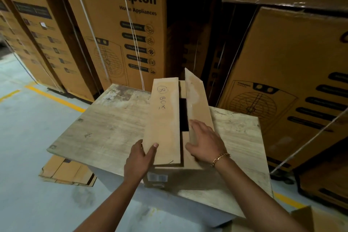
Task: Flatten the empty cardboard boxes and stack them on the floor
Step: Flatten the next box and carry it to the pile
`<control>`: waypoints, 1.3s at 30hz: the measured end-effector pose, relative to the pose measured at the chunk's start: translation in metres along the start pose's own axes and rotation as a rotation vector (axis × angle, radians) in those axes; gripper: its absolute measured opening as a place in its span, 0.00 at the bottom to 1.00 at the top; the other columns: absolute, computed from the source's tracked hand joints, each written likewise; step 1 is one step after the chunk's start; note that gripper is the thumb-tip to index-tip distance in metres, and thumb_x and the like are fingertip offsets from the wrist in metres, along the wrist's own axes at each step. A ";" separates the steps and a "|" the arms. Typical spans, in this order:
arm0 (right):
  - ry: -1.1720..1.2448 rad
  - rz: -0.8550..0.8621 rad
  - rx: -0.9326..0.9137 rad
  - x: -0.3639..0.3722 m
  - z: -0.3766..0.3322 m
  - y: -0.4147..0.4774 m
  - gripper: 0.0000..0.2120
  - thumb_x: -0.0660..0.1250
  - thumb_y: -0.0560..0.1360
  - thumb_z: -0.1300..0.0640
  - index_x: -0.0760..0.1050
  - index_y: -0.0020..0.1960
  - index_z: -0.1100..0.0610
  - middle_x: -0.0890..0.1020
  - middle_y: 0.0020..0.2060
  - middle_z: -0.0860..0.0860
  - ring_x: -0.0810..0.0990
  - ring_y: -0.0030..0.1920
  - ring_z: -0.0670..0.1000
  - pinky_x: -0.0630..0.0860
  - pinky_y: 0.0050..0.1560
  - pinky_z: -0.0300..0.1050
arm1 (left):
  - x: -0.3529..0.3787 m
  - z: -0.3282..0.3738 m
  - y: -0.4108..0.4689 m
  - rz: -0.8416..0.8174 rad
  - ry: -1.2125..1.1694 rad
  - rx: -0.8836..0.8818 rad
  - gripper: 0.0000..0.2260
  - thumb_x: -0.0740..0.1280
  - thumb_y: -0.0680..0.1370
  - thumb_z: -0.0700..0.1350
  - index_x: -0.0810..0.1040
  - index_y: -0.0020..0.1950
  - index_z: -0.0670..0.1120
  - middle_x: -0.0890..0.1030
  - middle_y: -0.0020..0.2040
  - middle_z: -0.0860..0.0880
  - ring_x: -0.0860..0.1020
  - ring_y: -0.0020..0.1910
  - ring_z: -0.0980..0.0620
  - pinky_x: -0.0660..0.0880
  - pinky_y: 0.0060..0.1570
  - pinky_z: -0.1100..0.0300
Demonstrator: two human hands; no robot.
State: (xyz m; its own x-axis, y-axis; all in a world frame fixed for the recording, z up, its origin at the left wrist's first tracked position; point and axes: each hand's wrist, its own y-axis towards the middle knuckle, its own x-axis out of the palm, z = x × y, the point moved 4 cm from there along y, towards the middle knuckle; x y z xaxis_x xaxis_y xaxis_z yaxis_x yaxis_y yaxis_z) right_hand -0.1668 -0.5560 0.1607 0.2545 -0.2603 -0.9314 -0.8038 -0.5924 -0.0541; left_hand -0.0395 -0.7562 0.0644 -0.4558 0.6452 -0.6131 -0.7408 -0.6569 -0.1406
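A small brown cardboard box (165,118) stands on a worn wooden table (113,128) in front of me. "8 BOX" is handwritten on its left top flap. Its right top flap (197,100) is tilted up, leaving a dark gap into the box. My left hand (141,158) grips the near end of the left flap, thumb on top. My right hand (205,141) holds the near part of the raised right flap, fingers curled over its inner edge. A gold bracelet sits on that wrist.
Flattened cardboard (67,173) lies on the grey floor under the table's left side. Tall strapped Crompton cartons (122,30) form a wall behind and to the right (293,84). Yellow floor lines (54,98) run at left. Another cardboard piece (303,218) shows at bottom right.
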 end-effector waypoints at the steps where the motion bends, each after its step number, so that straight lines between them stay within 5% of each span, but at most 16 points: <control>1: 0.040 0.054 0.005 -0.016 0.004 -0.005 0.38 0.64 0.73 0.43 0.52 0.79 0.44 0.60 0.77 0.44 0.65 0.72 0.51 0.69 0.68 0.55 | -0.003 0.006 -0.005 0.021 0.023 0.035 0.36 0.56 0.74 0.77 0.68 0.73 0.54 0.73 0.70 0.49 0.76 0.65 0.44 0.75 0.60 0.43; 5: -0.016 0.205 0.054 -0.074 0.051 -0.027 0.35 0.66 0.75 0.55 0.56 0.78 0.45 0.59 0.78 0.45 0.64 0.73 0.52 0.70 0.68 0.54 | 0.003 0.029 -0.022 0.021 0.217 0.209 0.47 0.57 0.71 0.79 0.55 0.81 0.52 0.58 0.81 0.47 0.61 0.78 0.43 0.68 0.69 0.38; 9: -0.284 0.169 0.184 -0.081 0.109 -0.041 0.28 0.62 0.76 0.58 0.65 0.75 0.48 0.57 0.79 0.47 0.55 0.77 0.53 0.58 0.72 0.55 | 0.008 0.046 -0.034 0.089 0.459 0.368 0.51 0.54 0.68 0.82 0.57 0.81 0.50 0.60 0.81 0.46 0.63 0.77 0.44 0.68 0.68 0.38; 12: -0.416 0.071 0.284 -0.050 0.140 -0.048 0.24 0.59 0.78 0.50 0.67 0.74 0.48 0.59 0.79 0.47 0.52 0.78 0.54 0.52 0.74 0.57 | 0.001 0.055 -0.042 0.183 0.542 0.527 0.45 0.54 0.73 0.79 0.62 0.78 0.48 0.67 0.76 0.45 0.70 0.72 0.45 0.72 0.65 0.42; 15: -0.299 -0.094 0.348 -0.013 0.152 -0.051 0.33 0.51 0.79 0.36 0.57 0.79 0.52 0.53 0.80 0.50 0.51 0.79 0.56 0.52 0.75 0.57 | -0.005 0.058 -0.048 0.188 0.634 0.602 0.41 0.54 0.75 0.76 0.65 0.77 0.48 0.70 0.74 0.47 0.72 0.69 0.46 0.74 0.62 0.45; 23: -0.056 -0.175 0.465 0.028 0.151 -0.043 0.44 0.44 0.76 0.27 0.48 0.81 0.55 0.49 0.80 0.53 0.53 0.78 0.59 0.57 0.74 0.60 | -0.062 0.049 -0.066 0.535 0.245 0.522 0.22 0.62 0.82 0.55 0.68 0.74 0.46 0.76 0.65 0.45 0.79 0.58 0.46 0.78 0.47 0.48; 28: -0.136 -0.106 0.284 0.023 0.140 -0.031 0.34 0.51 0.80 0.37 0.49 0.81 0.50 0.47 0.81 0.49 0.47 0.80 0.56 0.50 0.77 0.55 | -0.096 0.017 -0.055 0.728 0.375 0.328 0.32 0.68 0.76 0.35 0.61 0.79 0.44 0.63 0.76 0.39 0.65 0.73 0.37 0.66 0.66 0.37; 31: -0.165 -0.110 0.189 0.021 0.127 -0.016 0.31 0.54 0.80 0.43 0.52 0.80 0.47 0.48 0.80 0.46 0.46 0.80 0.52 0.48 0.77 0.55 | -0.099 -0.009 -0.036 0.601 0.699 0.268 0.31 0.68 0.68 0.35 0.72 0.72 0.46 0.65 0.77 0.41 0.59 0.77 0.35 0.57 0.68 0.39; 33: -0.148 -0.133 0.184 0.020 0.122 -0.003 0.30 0.55 0.79 0.43 0.54 0.80 0.45 0.49 0.80 0.45 0.46 0.80 0.51 0.47 0.77 0.57 | -0.091 -0.030 -0.018 0.415 0.840 0.271 0.25 0.67 0.69 0.39 0.78 0.67 0.45 0.74 0.71 0.41 0.65 0.74 0.35 0.60 0.68 0.36; 36: -0.118 -0.146 0.198 0.021 0.116 0.018 0.28 0.53 0.79 0.39 0.58 0.78 0.43 0.50 0.80 0.44 0.46 0.80 0.51 0.47 0.76 0.60 | -0.072 -0.045 0.002 0.095 0.588 0.117 0.20 0.58 0.81 0.46 0.75 0.72 0.46 0.73 0.73 0.42 0.74 0.69 0.38 0.71 0.65 0.41; 39: -0.078 -0.150 0.226 0.021 0.110 0.039 0.27 0.50 0.79 0.34 0.67 0.73 0.43 0.54 0.79 0.43 0.50 0.79 0.51 0.50 0.74 0.62 | -0.044 -0.046 0.008 -0.094 0.235 -0.071 0.27 0.54 0.79 0.57 0.73 0.73 0.45 0.76 0.71 0.42 0.76 0.65 0.41 0.71 0.64 0.48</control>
State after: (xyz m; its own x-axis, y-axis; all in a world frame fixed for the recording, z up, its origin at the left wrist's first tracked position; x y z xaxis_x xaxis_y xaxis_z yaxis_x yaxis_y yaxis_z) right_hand -0.2522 -0.5004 0.0993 0.3443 -0.1174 -0.9315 -0.8620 -0.4327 -0.2641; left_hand -0.0021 -0.8078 0.0545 -0.2529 0.6021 -0.7573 -0.7340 -0.6294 -0.2552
